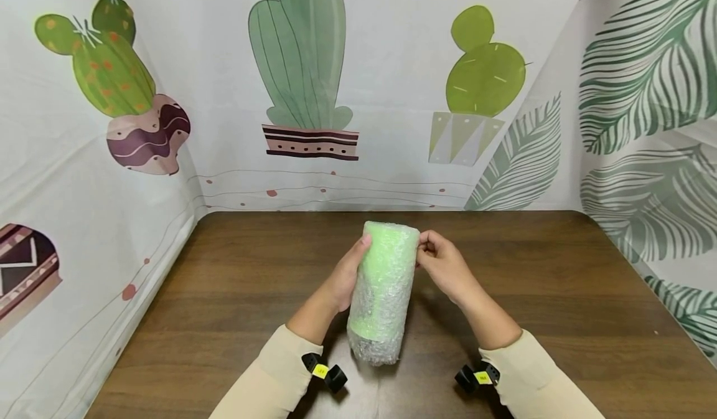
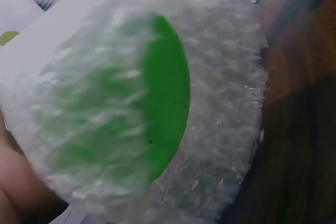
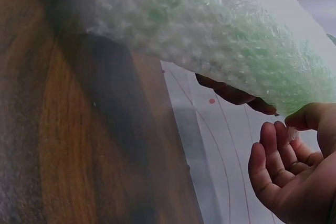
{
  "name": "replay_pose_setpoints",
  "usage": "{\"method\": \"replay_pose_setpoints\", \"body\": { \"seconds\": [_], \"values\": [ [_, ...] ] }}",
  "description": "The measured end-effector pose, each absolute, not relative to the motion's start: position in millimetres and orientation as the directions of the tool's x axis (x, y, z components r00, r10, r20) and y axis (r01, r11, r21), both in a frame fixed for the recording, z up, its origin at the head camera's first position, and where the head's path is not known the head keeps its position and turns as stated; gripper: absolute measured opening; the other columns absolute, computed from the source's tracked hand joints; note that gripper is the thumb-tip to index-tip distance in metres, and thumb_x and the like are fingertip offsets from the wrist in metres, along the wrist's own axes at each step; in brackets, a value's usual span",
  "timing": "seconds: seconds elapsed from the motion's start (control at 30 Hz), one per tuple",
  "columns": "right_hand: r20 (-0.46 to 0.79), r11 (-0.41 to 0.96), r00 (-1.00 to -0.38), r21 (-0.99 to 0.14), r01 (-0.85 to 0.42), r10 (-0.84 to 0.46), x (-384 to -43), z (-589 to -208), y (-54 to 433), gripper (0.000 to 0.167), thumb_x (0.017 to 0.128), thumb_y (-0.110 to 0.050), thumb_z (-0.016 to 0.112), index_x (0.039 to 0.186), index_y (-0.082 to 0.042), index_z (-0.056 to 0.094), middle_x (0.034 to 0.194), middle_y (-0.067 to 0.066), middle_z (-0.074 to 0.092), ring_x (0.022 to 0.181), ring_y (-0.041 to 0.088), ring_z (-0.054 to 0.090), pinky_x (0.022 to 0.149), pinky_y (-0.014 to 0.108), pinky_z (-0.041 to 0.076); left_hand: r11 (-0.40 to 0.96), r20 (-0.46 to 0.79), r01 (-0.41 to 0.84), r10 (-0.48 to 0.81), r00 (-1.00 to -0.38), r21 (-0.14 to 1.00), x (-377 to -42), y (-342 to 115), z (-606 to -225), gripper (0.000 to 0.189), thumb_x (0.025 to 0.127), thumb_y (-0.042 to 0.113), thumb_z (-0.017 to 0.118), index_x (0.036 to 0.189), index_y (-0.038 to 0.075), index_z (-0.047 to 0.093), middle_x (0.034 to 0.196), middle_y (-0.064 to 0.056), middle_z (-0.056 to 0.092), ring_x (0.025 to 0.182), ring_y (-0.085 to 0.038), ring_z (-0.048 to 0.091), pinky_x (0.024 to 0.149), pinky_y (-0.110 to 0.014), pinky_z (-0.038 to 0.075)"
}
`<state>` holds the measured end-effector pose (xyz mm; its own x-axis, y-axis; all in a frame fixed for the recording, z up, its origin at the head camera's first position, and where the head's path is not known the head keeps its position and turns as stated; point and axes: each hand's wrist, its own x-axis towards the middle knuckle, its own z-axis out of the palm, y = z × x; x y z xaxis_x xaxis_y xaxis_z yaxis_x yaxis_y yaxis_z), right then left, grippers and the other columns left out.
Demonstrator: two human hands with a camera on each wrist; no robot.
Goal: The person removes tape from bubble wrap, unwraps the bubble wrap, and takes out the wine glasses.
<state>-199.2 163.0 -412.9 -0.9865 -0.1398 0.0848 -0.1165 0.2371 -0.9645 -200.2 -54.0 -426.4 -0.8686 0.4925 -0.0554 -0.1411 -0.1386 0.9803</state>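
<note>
A green cylinder-shaped object wrapped in clear bubble wrap (image 1: 384, 288) is held tilted above the table, its far end near the back edge. My left hand (image 1: 344, 276) grips it from the left, with the thumb along its side and the other fingers behind it. At the upper right edge, my right hand (image 1: 445, 266) pinches a small bit of the bubble wrap between thumb and index finger, as the right wrist view shows. A round green end (image 2: 168, 98) shows through the wrap's open end in the left wrist view. What is inside cannot be made out.
The brown wooden table (image 1: 252, 251) spreads beneath the hands. Behind it hangs a white cloth (image 1: 392, 64) printed with cacti and leaves, which also runs along the left side. Each wrist carries a small black camera (image 1: 336, 378).
</note>
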Motion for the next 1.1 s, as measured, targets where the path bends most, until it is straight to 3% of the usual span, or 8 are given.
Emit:
{"method": "replay_pose_setpoints", "body": {
  "seconds": [0.1,0.27,0.4,0.6,0.7,0.9,1.1],
  "values": [
    [0.085,0.267,-0.988,-0.956,-0.118,-0.130,-198.4,-412.3,162.6,0.014,0.095,0.002,0.049,0.106,0.007,0.057,0.087,0.008,0.056,0.078,0.020,0.060,0.071,0.025,0.056,-0.158,-0.076,-0.178,0.503,-0.861,0.971,-199.3,-52.4,-425.9,0.069,0.101,0.069,0.023,0.137,0.014,0.044,0.092,-0.001,0.060,0.078,-0.014,0.061,0.071,-0.033,0.055],
    [0.088,0.295,-0.989,-0.948,-0.119,-0.117,-198.9,-413.1,162.1,0.013,0.095,0.001,0.052,0.106,0.005,0.058,0.089,0.010,0.059,0.075,0.017,0.061,0.071,0.025,0.057,-0.166,-0.115,-0.231,0.516,-0.849,0.959,-199.3,-51.2,-425.2,0.071,0.098,0.074,0.024,0.121,0.013,0.050,0.089,0.000,0.061,0.076,-0.013,0.062,0.069,-0.031,0.055],
    [0.095,0.311,-0.990,-0.942,-0.123,-0.105,-198.9,-413.4,163.2,0.012,0.095,0.000,0.054,0.105,0.004,0.058,0.089,0.011,0.060,0.075,0.019,0.062,0.070,0.025,0.057,-0.148,-0.112,-0.211,0.494,-0.862,0.966,-199.8,-51.9,-425.1,0.072,0.099,0.072,0.024,0.132,0.013,0.046,0.090,-0.001,0.059,0.077,-0.014,0.060,0.070,-0.032,0.054],
    [0.095,0.324,-0.991,-0.938,-0.122,-0.095,-197.9,-411.0,164.1,0.011,0.095,-0.004,0.059,0.104,0.003,0.060,0.088,0.011,0.061,0.077,0.024,0.066,0.070,0.027,0.058,-0.151,-0.092,-0.169,0.418,-0.904,0.974,-201.2,-53.9,-427.2,0.067,0.102,0.066,0.027,0.157,0.029,0.026,0.100,-0.004,0.055,0.085,-0.016,0.058,0.075,-0.034,0.053],
    [0.093,0.319,-0.991,-0.940,-0.119,-0.097,-197.1,-410.1,163.8,0.012,0.096,-0.005,0.060,0.104,0.003,0.060,0.088,0.011,0.061,0.077,0.026,0.067,0.070,0.028,0.059,-0.158,-0.085,-0.163,0.413,-0.907,0.974,-201.6,-54.5,-428.3,0.066,0.102,0.065,0.028,0.158,0.030,0.024,0.102,-0.004,0.055,0.087,-0.016,0.058,0.076,-0.034,0.053],
    [0.096,0.311,-0.991,-0.943,-0.121,-0.094,-196.9,-410.2,163.2,0.012,0.097,-0.007,0.062,0.104,0.003,0.060,0.089,0.011,0.062,0.078,0.026,0.068,0.072,0.031,0.060,-0.184,-0.070,-0.157,0.409,-0.910,0.970,-202.6,-55.1,-429.0,0.064,0.103,0.064,0.027,0.148,0.020,0.038,0.094,-0.003,0.059,0.079,-0.015,0.061,0.071,-0.033,0.055],
    [0.095,0.306,-0.992,-0.945,-0.116,-0.084,-197.2,-410.5,163.1,0.012,0.096,-0.008,0.062,0.103,0.002,0.060,0.090,0.014,0.063,0.078,0.026,0.068,0.073,0.031,0.060,-0.190,-0.058,-0.146,0.405,-0.913,0.971,-203.6,-55.4,-429.3,0.065,0.103,0.064,0.028,0.146,0.016,0.041,0.092,-0.002,0.059,0.076,-0.014,0.061,0.070,-0.033,0.055]
  ]
}}
